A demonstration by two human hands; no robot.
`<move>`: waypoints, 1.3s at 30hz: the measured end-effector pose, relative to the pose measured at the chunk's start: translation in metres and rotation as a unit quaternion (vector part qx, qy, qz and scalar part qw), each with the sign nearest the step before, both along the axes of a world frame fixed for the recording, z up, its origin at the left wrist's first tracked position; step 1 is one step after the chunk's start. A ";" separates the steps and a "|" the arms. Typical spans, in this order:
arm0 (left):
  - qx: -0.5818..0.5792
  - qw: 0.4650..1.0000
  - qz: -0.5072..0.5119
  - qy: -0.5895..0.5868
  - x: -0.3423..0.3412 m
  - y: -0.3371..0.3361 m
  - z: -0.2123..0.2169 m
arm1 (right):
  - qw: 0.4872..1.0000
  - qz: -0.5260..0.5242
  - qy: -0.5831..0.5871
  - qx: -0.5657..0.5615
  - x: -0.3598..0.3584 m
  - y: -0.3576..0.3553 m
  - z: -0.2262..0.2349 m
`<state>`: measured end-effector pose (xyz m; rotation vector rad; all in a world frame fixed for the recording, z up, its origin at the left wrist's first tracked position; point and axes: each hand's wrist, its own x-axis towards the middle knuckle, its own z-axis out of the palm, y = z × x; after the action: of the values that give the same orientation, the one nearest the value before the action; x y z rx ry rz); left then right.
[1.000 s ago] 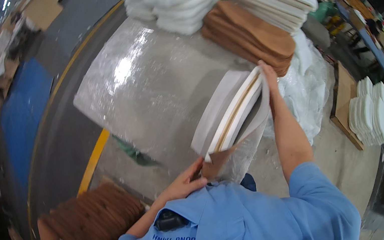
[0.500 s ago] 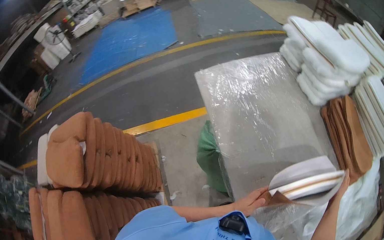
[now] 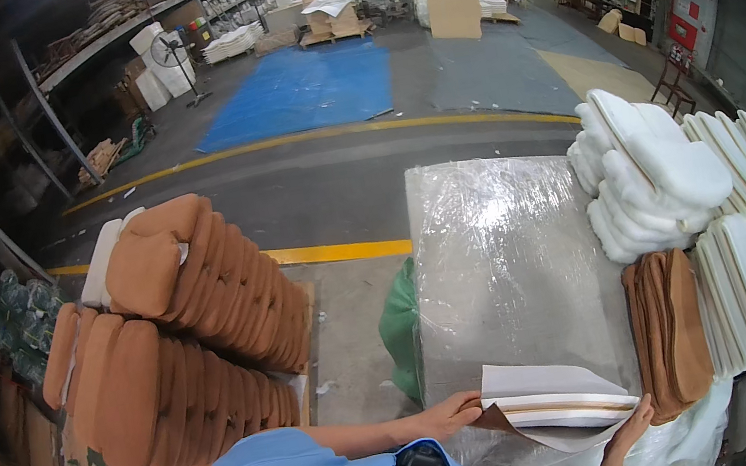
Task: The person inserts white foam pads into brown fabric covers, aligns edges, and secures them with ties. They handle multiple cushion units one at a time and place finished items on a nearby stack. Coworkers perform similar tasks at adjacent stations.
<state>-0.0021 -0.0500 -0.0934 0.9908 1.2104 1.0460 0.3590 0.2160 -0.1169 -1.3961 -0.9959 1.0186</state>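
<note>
At the near edge of a plastic-wrapped table (image 3: 506, 260), I hold a brown fabric cushion cover (image 3: 488, 419) with a pale lining turned outward. A layered white cushion pad (image 3: 560, 409) with a tan strip along its middle lies inside the cover's opening. My left hand (image 3: 445, 415) is closed on the cover's left end, thumb toward the opening. The right end is gripped by my right hand (image 3: 630, 427), its fingers partly hidden behind the fabric.
Flat brown covers (image 3: 668, 332) lie stacked at the table's right, beside upright white pads (image 3: 739, 295) and fluffy white pads (image 3: 650, 177). Rows of brown cushions (image 3: 192, 392) stand on my left. A green sack (image 3: 401, 332) hangs by the table's left side.
My view has tilted up, showing more of the far hall. Both hands and the cover appear farther left. The lining flap now stands straighter above the pad.
</note>
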 end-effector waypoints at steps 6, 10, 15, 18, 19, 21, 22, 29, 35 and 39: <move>-0.012 0.999 0.041 -0.014 0.011 -0.009 0.009 | 0.988 0.088 -0.125 0.024 0.015 0.003 0.007; 0.026 0.994 -0.002 0.105 0.023 -0.016 0.010 | 0.985 0.128 -0.109 0.029 0.024 0.014 0.019; 0.022 0.995 0.084 -0.049 0.052 -0.029 -0.014 | 0.987 0.096 -0.106 0.070 0.000 0.018 0.017; -0.015 0.994 0.082 -0.077 0.050 -0.027 -0.001 | 0.984 0.080 -0.126 0.095 -0.018 0.024 0.018; -0.027 0.996 0.060 -0.068 0.050 -0.026 0.002 | 0.987 0.093 -0.098 0.082 -0.022 0.030 0.018; -0.079 0.997 0.014 -0.014 0.051 -0.022 0.002 | 0.984 0.097 -0.088 0.121 -0.023 0.053 0.013; -0.105 0.994 -0.013 0.002 0.054 -0.021 0.007 | 0.987 0.100 -0.100 0.079 -0.026 0.065 0.012; -0.025 0.991 -0.119 -0.049 0.069 0.034 0.014 | 0.996 0.063 0.027 0.054 -0.064 0.066 0.013; -0.010 0.991 -0.118 -0.068 0.099 0.154 0.047 | 0.988 0.133 0.062 0.041 -0.058 -0.006 0.045; 0.049 0.991 -0.073 0.101 0.125 0.236 0.036 | 0.974 0.140 -0.175 -0.018 -0.051 -0.009 0.082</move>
<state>0.1224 0.1859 -0.0577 1.2668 1.2375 0.9127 0.3083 0.2073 -0.0350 -1.5269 -1.4742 1.0160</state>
